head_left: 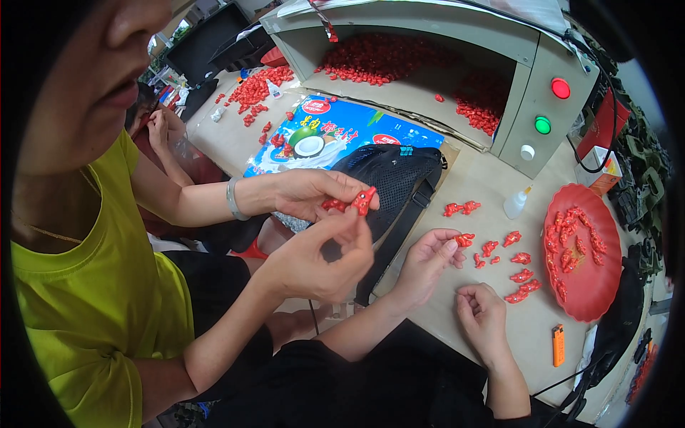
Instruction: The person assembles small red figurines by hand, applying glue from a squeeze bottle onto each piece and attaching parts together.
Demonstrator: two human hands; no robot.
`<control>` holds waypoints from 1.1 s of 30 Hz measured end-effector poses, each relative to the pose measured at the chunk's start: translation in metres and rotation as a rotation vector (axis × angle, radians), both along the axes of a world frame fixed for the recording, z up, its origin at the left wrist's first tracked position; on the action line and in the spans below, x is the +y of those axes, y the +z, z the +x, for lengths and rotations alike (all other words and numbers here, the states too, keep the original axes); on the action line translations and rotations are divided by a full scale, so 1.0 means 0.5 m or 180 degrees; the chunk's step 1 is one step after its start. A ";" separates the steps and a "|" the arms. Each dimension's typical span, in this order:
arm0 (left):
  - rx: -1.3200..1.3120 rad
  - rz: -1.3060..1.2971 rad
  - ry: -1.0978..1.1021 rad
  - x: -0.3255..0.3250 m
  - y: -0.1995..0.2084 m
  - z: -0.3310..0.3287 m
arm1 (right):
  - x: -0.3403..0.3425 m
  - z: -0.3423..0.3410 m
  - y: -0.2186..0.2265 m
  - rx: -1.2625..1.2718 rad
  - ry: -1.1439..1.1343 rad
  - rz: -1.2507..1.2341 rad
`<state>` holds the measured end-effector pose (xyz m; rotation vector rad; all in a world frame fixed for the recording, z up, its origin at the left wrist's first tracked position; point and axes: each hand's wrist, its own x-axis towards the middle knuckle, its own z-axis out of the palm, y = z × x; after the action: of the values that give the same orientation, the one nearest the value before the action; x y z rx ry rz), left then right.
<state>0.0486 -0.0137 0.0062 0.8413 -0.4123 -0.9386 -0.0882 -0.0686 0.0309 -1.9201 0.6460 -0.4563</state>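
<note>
A small glossy red plastic figure [464,240] is pinched between the thumb and fingers of my left hand [428,265], just above the table. My right hand [484,317] rests on the tabletop to the right, its fingers curled in, with nothing showing in them. Beyond my hands lie several loose red figures [521,276] and small red pieces [479,261]. A joined pair of red figures [462,208] lies farther back. On my left, a co-worker's hands [321,250] hold another red figure [364,201] at chest height.
A scalloped red plate [596,299] holds more figures at the right. Near it are a white glue bottle [516,203] and an orange lighter [558,345]. A grey metal box [528,121] with red heaps stands behind. A black mesh bag [407,171] lies on blue cardboard [421,134].
</note>
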 end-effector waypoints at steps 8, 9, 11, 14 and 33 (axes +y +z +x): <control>-0.0069 -0.0038 0.0041 -0.008 -0.038 0.011 | -0.007 -0.013 -0.002 -0.0017 -0.0068 -0.0038; -0.0080 -0.0085 0.0026 -0.008 -0.048 0.017 | -0.007 -0.012 -0.004 -0.0082 -0.0012 -0.0078; -0.0091 -0.0188 -0.0002 -0.003 -0.055 0.024 | -0.001 -0.002 -0.013 -0.0158 -0.0015 -0.0050; 0.0211 0.0670 0.0249 -0.004 -0.002 0.016 | -0.010 -0.001 -0.025 -0.0240 0.0101 -0.0167; -0.7559 -0.2483 -0.0478 -0.496 0.065 -0.250 | -0.015 -0.011 -0.059 -0.0690 0.0085 -0.0580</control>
<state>-0.0765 -0.2617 0.0386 0.7709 -2.6231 0.6465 -0.0935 -0.0760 0.0012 -2.0114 0.4493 -0.7157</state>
